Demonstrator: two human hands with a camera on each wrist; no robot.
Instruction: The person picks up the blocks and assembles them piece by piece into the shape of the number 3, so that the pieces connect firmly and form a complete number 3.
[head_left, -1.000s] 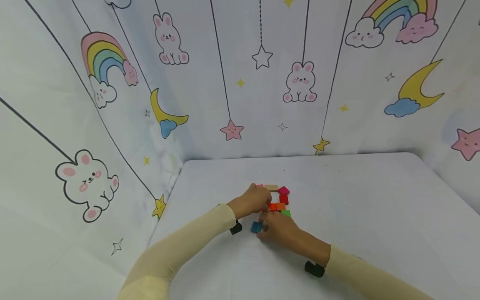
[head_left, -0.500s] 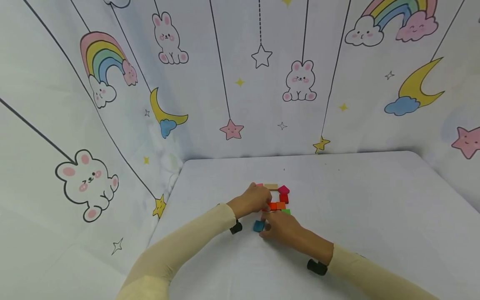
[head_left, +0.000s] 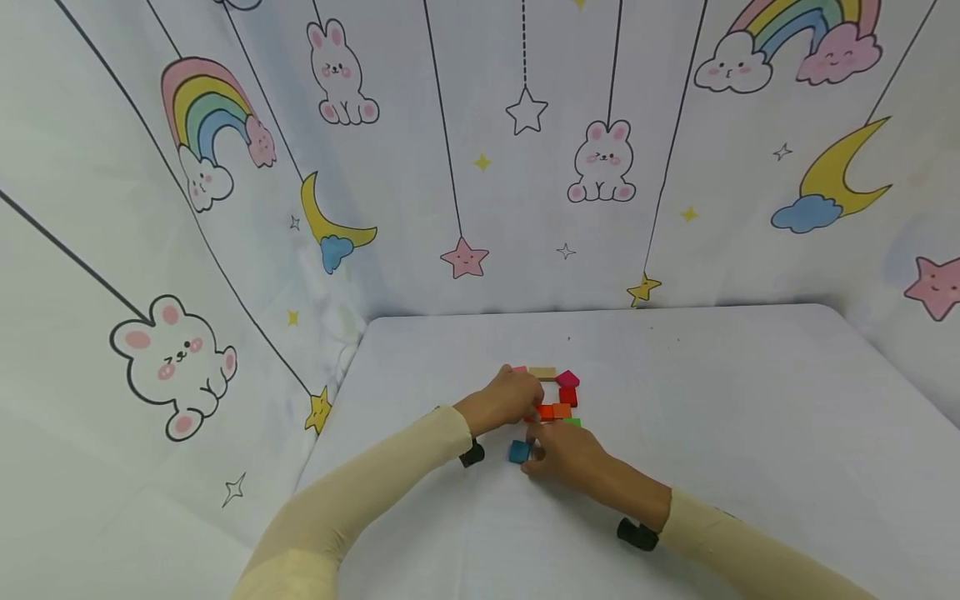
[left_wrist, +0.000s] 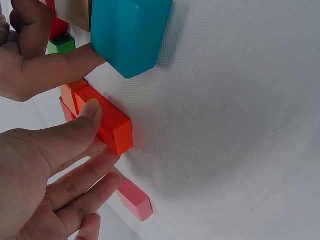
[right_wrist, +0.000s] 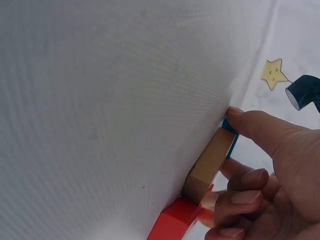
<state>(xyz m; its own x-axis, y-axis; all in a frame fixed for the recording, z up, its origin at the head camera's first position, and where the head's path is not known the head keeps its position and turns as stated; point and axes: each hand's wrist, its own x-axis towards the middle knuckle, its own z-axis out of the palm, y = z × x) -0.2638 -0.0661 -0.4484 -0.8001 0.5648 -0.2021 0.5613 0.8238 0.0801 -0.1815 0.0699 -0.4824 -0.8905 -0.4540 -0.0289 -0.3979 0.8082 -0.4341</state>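
Note:
My left hand (head_left: 504, 400) pinches an orange-red block (left_wrist: 117, 125) between thumb and fingers, at the near left of a small arrangement of blocks. Just nearer to me, my right hand (head_left: 566, 458) holds a teal block (left_wrist: 131, 35). In the right wrist view the right thumb lies at one end of that teal block (right_wrist: 230, 125) and a finger at the other, the remaining fingers curled. A plain wooden block (right_wrist: 207, 162) stands beside the teal one, with a red block (right_wrist: 172, 220) past it. The left hand hides part of the arrangement in the head view.
Other blocks form the arrangement: an orange block (head_left: 562, 411), a red block (head_left: 567, 397), a magenta pentagon block (head_left: 567, 379), a wooden strip (head_left: 542, 374), a green block (head_left: 572, 423) and a pink block (left_wrist: 135, 200). Printed cloth walls (head_left: 405, 167) border the white table (head_left: 712, 400).
My right hand and the teal block have shifted slightly to the right, mostly in the first half second. The left hand stays in place on the orange-red block.

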